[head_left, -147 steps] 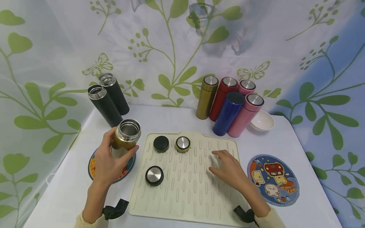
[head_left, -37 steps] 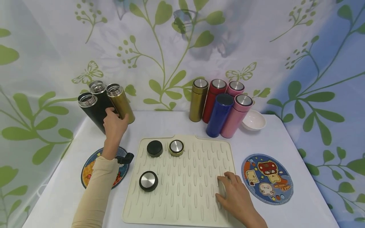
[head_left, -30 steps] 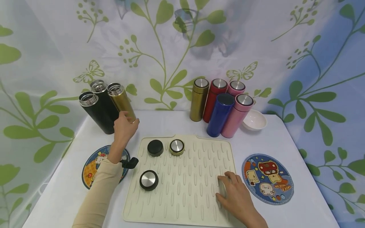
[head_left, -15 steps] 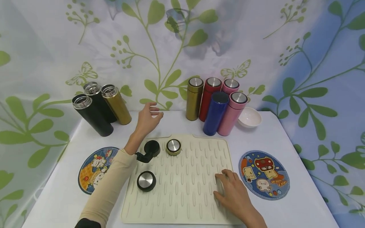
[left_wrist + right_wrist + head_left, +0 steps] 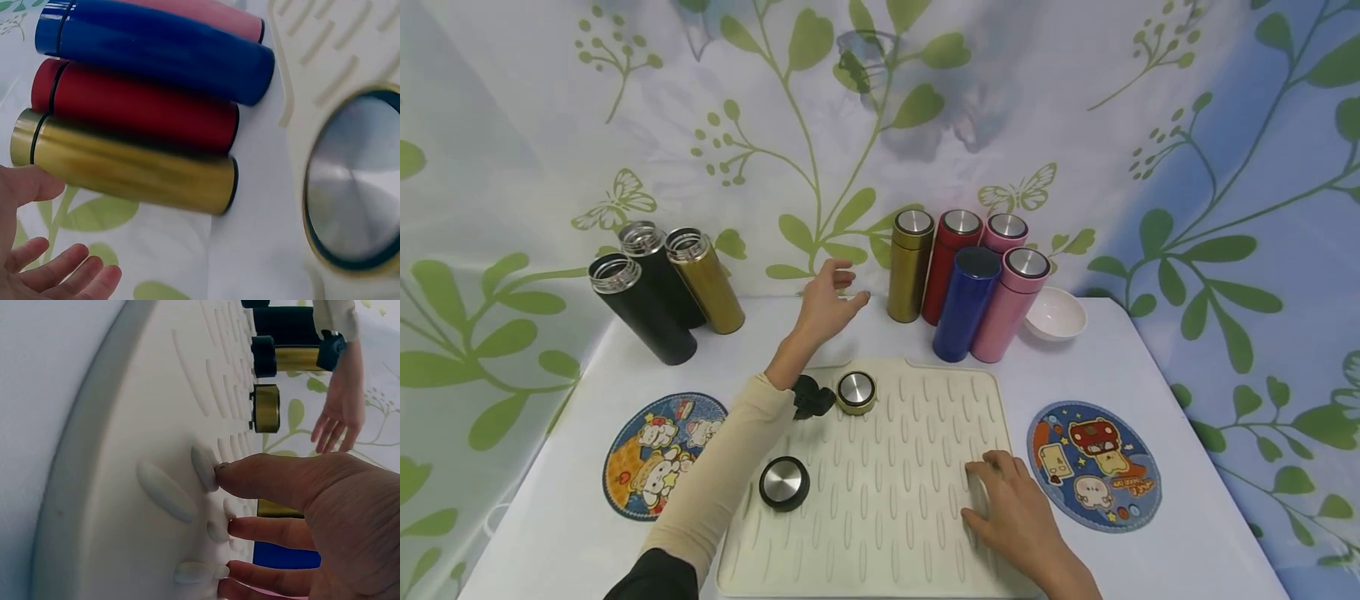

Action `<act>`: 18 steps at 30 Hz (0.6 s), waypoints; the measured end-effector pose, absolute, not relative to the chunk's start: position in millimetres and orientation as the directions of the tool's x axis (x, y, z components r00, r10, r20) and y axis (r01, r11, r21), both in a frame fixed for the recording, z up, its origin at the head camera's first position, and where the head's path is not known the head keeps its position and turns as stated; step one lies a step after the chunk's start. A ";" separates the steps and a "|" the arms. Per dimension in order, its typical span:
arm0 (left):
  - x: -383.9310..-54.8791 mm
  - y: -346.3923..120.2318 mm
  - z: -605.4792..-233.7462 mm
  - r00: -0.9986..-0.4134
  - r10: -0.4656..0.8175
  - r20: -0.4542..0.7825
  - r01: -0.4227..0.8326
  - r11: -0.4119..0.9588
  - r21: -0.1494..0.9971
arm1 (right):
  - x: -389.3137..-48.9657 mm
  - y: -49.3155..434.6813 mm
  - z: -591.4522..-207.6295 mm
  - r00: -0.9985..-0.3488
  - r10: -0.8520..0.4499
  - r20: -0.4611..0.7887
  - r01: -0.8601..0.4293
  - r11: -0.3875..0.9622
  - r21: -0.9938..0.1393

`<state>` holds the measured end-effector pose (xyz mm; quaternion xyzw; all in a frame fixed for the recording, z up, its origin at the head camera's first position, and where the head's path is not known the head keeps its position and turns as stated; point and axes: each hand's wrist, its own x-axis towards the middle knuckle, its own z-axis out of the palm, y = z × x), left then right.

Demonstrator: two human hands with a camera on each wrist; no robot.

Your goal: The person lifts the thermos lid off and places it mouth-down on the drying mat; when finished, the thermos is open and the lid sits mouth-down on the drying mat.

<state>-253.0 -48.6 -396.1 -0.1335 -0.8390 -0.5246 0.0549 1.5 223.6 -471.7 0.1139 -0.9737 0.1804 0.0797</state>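
Note:
My left hand (image 5: 829, 304) is raised over the back of the table, empty, fingers spread, just left of a lidded gold thermos (image 5: 911, 271). In the left wrist view, its thumb lies near the lid end of that gold thermos (image 5: 131, 165). A red thermos (image 5: 951, 271), a blue one (image 5: 967, 308) and two pink ones (image 5: 1011, 308) stand beside it. My right hand (image 5: 1015, 517) rests with its fingertips on the cream ribbed mat (image 5: 887, 517), holding nothing. On the mat sit a gold-rimmed lid (image 5: 856, 390) and a steel-topped black lid (image 5: 784, 483). The left wrist camera hides another black lid.
Two lidless black thermoses (image 5: 651, 321) and a lidless gold thermos (image 5: 711, 287) stand at the back left. Round cartoon coasters lie left (image 5: 643, 450) and right (image 5: 1093, 467) of the mat. A white bowl (image 5: 1056, 314) sits behind the pink thermoses. A patterned curtain (image 5: 760, 100) closes the back.
The lidless gold thermos, earlier in my left hand, now stands beside the black ones. That hand let go and moved right toward the lidded gold thermos. My right hand came down onto the mat.

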 end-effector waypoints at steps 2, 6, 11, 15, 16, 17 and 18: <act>-255.6 -41.7 -396.0 -0.957 0.180 0.228 0.283 0.404 0.870 | 1.6 222.5 -471.6 -0.961 -0.192 0.199 -0.252 0.907 -0.339; -260.9 -27.1 -396.8 -0.954 0.194 0.227 0.288 0.397 0.872 | 0.5 222.1 -469.8 -0.965 -0.192 0.180 -0.246 0.902 -0.354; -268.8 -12.0 -397.2 -0.946 0.200 0.253 0.314 0.395 0.863 | -0.7 221.7 -467.6 -0.972 -0.183 0.150 -0.227 0.901 -0.370; -275.8 -3.3 -394.5 -0.947 0.205 0.248 0.314 0.427 0.848 | -1.5 221.6 -466.5 -0.976 -0.166 0.140 -0.208 0.900 -0.384; -277.3 -1.6 -393.4 -0.948 0.206 0.244 0.312 0.438 0.843 | -1.6 221.6 -466.3 -0.977 -0.162 0.136 -0.203 0.900 -0.387; -279.1 0.1 -392.8 -0.950 0.207 0.235 0.305 0.450 0.839 | -1.6 221.6 -466.2 -0.978 -0.160 0.132 -0.200 0.899 -0.390; -280.9 1.8 -391.9 -0.950 0.210 0.232 0.305 0.457 0.835 | -1.5 221.6 -466.1 -0.979 -0.158 0.128 -0.196 0.899 -0.392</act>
